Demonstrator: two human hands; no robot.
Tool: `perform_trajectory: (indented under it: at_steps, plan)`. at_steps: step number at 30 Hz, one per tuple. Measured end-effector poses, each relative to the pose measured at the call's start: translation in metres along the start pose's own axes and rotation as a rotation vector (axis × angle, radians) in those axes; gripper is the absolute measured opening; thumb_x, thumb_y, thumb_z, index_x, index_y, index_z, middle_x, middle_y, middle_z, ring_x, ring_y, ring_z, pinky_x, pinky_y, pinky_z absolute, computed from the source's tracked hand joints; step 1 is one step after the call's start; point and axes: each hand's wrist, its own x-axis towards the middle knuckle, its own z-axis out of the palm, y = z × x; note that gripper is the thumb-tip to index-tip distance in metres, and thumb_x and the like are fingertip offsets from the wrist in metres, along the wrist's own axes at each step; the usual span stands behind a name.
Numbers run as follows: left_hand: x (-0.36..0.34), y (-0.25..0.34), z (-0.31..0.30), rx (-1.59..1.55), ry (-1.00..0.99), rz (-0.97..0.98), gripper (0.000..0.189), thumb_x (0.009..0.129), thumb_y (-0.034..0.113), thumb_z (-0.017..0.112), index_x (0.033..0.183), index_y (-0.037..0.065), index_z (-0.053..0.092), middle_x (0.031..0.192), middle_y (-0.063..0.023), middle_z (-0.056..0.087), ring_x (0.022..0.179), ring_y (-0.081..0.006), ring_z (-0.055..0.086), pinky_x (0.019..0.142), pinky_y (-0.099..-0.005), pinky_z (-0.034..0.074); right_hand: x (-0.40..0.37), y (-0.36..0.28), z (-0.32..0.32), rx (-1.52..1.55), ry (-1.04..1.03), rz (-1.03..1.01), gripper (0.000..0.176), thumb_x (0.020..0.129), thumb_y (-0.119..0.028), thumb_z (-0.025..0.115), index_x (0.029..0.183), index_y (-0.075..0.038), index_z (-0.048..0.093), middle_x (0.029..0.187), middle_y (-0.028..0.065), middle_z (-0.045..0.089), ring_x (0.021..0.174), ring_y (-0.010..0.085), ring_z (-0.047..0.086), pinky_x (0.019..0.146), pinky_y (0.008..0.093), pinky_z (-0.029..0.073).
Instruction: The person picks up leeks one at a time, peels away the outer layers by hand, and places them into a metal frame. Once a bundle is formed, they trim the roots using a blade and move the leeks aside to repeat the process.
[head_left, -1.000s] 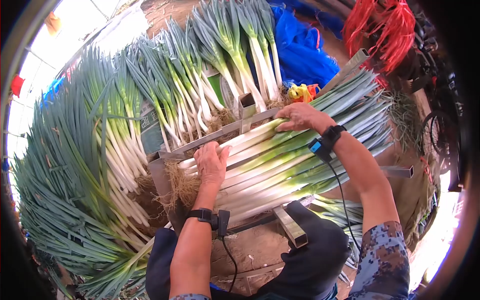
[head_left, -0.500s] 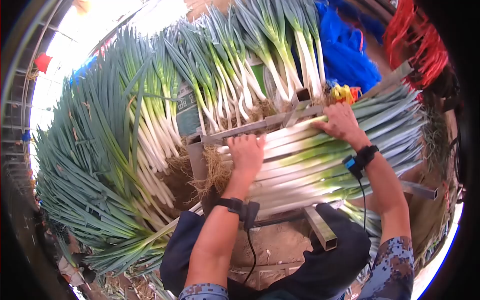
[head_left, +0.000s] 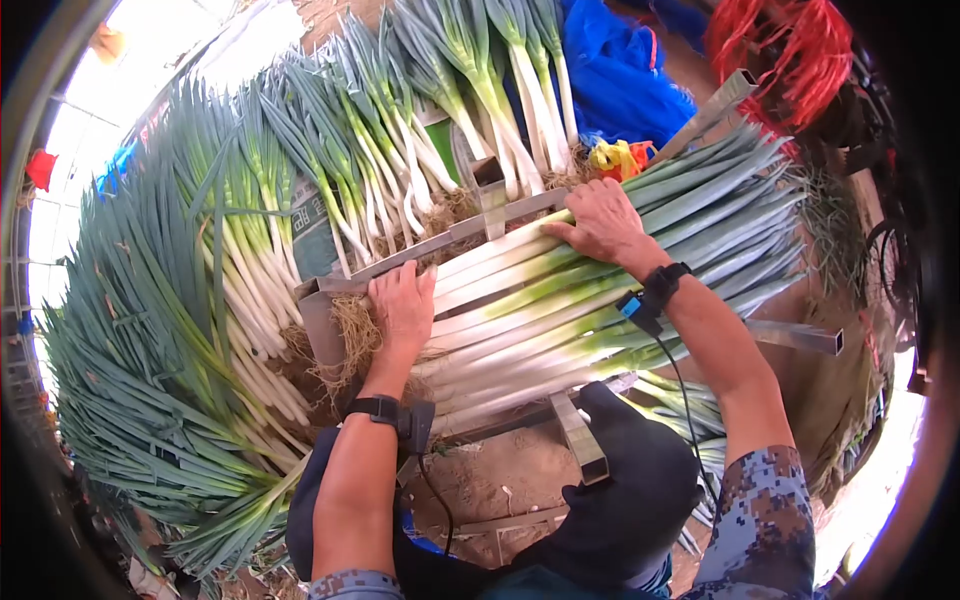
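Observation:
A layer of long green onions (head_left: 540, 330) lies side by side across a metal frame (head_left: 440, 238), white stalks to the left and green leaves to the upper right. My left hand (head_left: 402, 308) rests on the white ends beside the tangled roots (head_left: 353, 335), its fingers pointing up against the frame's back rail; what lies under the palm is hidden. Farther right, my right hand (head_left: 604, 222) presses on the topmost stalks where white turns green, thumb stretched to the left and fingers bent over the far edge.
Loose green onions (head_left: 150, 340) are heaped at the left, and more bunches (head_left: 480, 90) stand behind the rail. Blue netting (head_left: 625, 75), red strings (head_left: 790, 55) and yellow ties (head_left: 615, 157) lie at the back right. Metal bars (head_left: 580, 440) stick out near my knees.
The camera view has shifted, so the whole scene sits farther left. Both hands remain at about the same places on the green onions.

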Motion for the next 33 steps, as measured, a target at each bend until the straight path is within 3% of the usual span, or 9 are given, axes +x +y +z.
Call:
perform_trajectory:
  at_steps: [1,4,5,8,9,15,24,33]
  plan:
    - [-0.006,-0.001,-0.008,0.046,-0.212,-0.031,0.032,0.099,0.034,0.054,0.108,0.005,0.064,0.105,-0.0142,0.066,0.103,-0.0338,0.056,0.098,-0.0462,0.036,0.002,0.001,-0.004,0.004,-0.069,0.022,0.061,0.091,-0.06,0.054,0.104,-0.003,0.069,0.109,0.0168,0.065,0.109,0.0308,0.056,0.098,0.0427,0.037]
    - [-0.005,0.0,-0.007,0.049,-0.172,0.015,0.032,0.099,0.034,0.054,0.109,0.005,0.065,0.102,-0.0143,0.066,0.101,-0.0343,0.056,0.097,-0.0464,0.036,-0.009,0.007,0.003,0.179,0.122,-0.196,0.066,0.086,-0.061,0.06,0.116,-0.002,0.066,0.116,0.0158,0.063,0.116,0.0308,0.053,0.103,0.0437,0.035]
    - [-0.004,0.001,-0.01,0.01,-0.273,-0.048,0.035,0.099,0.035,0.054,0.114,0.005,0.064,0.107,-0.0147,0.066,0.107,-0.034,0.056,0.101,-0.0465,0.035,-0.015,0.0,-0.013,0.151,-0.066,-0.219,0.078,0.079,-0.059,0.07,0.13,-0.003,0.056,0.126,0.0154,0.056,0.123,0.0318,0.048,0.108,0.0465,0.032]
    - [-0.006,-0.002,-0.007,-0.013,-0.123,0.022,0.04,0.095,0.039,0.06,0.116,0.005,0.062,0.109,-0.0134,0.067,0.11,-0.0328,0.055,0.103,-0.0484,0.033,-0.028,0.002,-0.007,0.014,-0.013,-0.352,0.09,0.072,-0.056,0.077,0.139,-0.003,0.048,0.132,0.0164,0.049,0.128,0.0335,0.043,0.11,0.0504,0.03]
    - [-0.006,-0.006,-0.009,-0.054,-0.308,-0.056,0.06,0.093,0.047,0.06,0.133,0.002,0.054,0.128,-0.0169,0.06,0.123,-0.0346,0.049,0.111,-0.0525,0.026,-0.028,0.003,-0.007,0.052,-0.098,-0.33,0.094,0.071,-0.052,0.081,0.142,-0.004,0.043,0.136,0.017,0.044,0.131,0.0346,0.039,0.111,0.0533,0.029]
    - [-0.017,0.026,-0.052,0.05,-0.614,0.056,0.097,0.086,0.062,0.063,0.152,0.0,0.028,0.155,-0.0261,0.028,0.144,-0.0428,0.023,0.116,-0.0623,0.011,-0.04,-0.003,0.004,0.005,0.014,-0.294,0.085,0.077,-0.05,0.076,0.14,-0.001,0.046,0.137,0.019,0.045,0.133,0.0362,0.038,0.113,0.0531,0.026]
    - [-0.003,0.024,-0.064,0.093,-0.747,0.138,0.086,0.09,0.05,0.064,0.15,-0.001,0.03,0.15,-0.0252,0.03,0.142,-0.0435,0.025,0.113,-0.0586,0.023,-0.037,-0.001,0.005,-0.025,0.015,-0.323,0.087,0.077,-0.051,0.076,0.141,-0.003,0.044,0.134,0.0195,0.047,0.131,0.037,0.04,0.112,0.0545,0.027]
    - [-0.016,0.015,-0.038,0.33,-0.568,0.277,0.08,0.091,0.052,0.062,0.148,0.001,0.038,0.144,-0.0285,0.041,0.13,-0.048,0.043,0.107,-0.0615,0.034,-0.045,-0.009,0.009,-0.057,0.055,-0.289,0.085,0.076,-0.05,0.077,0.138,-0.003,0.045,0.135,0.0206,0.045,0.131,0.0384,0.04,0.11,0.0569,0.028]
